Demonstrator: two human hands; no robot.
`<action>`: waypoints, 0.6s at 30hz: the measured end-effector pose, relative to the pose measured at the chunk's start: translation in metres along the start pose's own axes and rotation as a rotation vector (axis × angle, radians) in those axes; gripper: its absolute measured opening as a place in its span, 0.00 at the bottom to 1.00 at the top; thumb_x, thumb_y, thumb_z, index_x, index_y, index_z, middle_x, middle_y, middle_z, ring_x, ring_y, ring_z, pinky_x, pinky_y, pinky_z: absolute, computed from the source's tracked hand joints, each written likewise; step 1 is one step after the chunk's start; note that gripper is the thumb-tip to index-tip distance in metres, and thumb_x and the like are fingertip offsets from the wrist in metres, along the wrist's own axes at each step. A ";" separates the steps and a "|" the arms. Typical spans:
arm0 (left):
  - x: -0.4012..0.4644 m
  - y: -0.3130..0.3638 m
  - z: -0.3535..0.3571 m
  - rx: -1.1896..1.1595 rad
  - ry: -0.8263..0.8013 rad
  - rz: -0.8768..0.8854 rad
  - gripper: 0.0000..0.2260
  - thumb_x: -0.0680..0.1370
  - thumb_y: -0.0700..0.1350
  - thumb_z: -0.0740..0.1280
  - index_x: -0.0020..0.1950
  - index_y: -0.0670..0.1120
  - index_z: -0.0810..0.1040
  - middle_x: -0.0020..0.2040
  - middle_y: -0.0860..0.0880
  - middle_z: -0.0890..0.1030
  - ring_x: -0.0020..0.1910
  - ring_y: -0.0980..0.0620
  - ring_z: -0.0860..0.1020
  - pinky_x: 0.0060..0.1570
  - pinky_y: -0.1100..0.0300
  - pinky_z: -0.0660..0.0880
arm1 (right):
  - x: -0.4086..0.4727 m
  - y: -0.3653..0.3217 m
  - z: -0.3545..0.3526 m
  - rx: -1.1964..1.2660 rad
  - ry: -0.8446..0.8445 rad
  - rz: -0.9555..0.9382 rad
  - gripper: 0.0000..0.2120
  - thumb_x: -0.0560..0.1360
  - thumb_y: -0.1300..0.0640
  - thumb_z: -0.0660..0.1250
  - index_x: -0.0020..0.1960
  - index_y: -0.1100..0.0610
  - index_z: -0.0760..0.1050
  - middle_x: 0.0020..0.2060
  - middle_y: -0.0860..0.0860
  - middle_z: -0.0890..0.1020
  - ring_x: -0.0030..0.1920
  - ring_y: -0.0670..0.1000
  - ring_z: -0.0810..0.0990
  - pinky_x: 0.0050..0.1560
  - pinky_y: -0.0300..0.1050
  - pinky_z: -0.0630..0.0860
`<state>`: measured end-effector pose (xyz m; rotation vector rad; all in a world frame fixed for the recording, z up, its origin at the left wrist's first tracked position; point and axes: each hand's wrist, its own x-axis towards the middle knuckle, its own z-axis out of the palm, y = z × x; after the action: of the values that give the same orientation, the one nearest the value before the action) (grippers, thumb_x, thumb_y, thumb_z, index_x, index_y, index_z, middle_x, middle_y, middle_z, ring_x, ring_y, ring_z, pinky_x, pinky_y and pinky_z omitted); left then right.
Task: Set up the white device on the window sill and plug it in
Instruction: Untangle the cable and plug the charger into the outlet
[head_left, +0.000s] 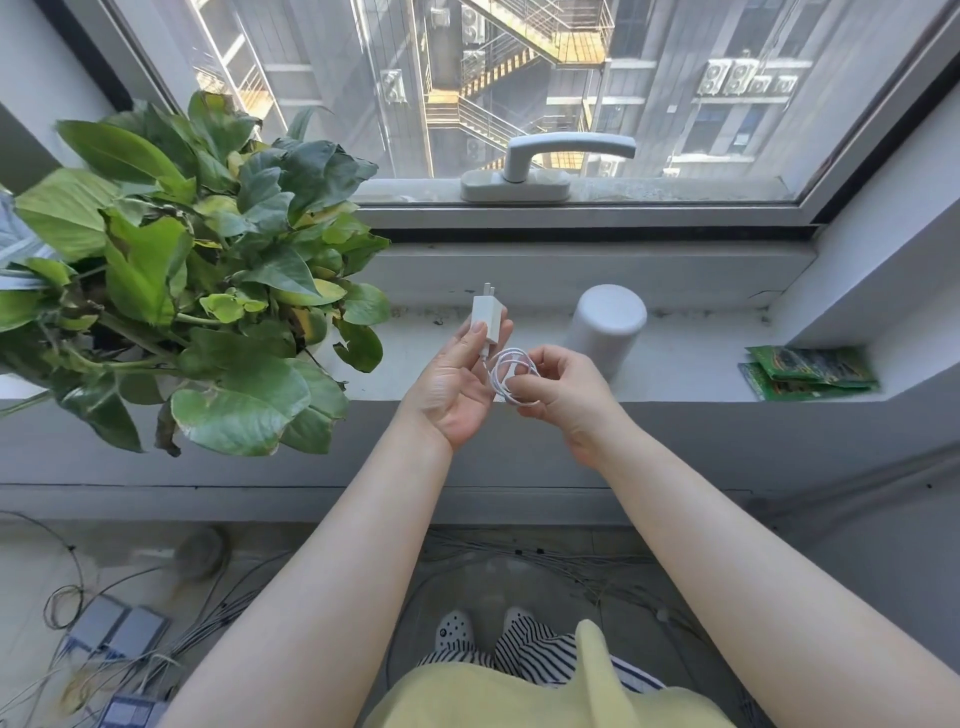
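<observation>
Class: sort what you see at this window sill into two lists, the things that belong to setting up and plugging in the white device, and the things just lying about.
Belongs to the job:
white device
plug adapter in the left hand
coiled white cable in the right hand

Just lying about:
potted plant
green packets
window handle

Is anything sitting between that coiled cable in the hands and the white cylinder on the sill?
Nothing visible does. The coiled cable, pinched by the right hand, hangs just in front of the white cylinder. The left hand holds the plug adapter off to the side.
</observation>
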<state>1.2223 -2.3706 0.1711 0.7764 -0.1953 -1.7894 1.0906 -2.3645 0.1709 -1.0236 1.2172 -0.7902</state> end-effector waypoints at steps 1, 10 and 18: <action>0.001 0.000 0.001 0.002 -0.001 0.004 0.09 0.80 0.41 0.59 0.59 0.45 0.74 0.54 0.52 0.80 0.55 0.57 0.77 0.48 0.57 0.80 | 0.001 -0.001 0.000 0.035 -0.018 0.020 0.06 0.72 0.69 0.65 0.42 0.59 0.74 0.41 0.57 0.77 0.35 0.48 0.78 0.37 0.36 0.78; 0.005 0.008 -0.007 0.032 0.038 0.086 0.07 0.80 0.41 0.61 0.54 0.47 0.77 0.52 0.52 0.82 0.53 0.57 0.79 0.55 0.55 0.76 | 0.010 -0.005 -0.008 0.505 -0.142 0.281 0.20 0.80 0.51 0.59 0.42 0.65 0.79 0.40 0.59 0.85 0.45 0.56 0.84 0.45 0.45 0.83; 0.008 0.007 -0.005 0.036 0.009 0.060 0.09 0.80 0.41 0.61 0.58 0.48 0.75 0.54 0.54 0.82 0.54 0.58 0.80 0.43 0.61 0.78 | 0.018 -0.005 0.003 0.423 -0.221 0.322 0.13 0.76 0.60 0.67 0.58 0.64 0.78 0.44 0.56 0.84 0.38 0.50 0.84 0.45 0.42 0.82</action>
<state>1.2296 -2.3788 0.1673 0.7956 -0.2433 -1.7294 1.0967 -2.3817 0.1689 -0.5351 0.9401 -0.6260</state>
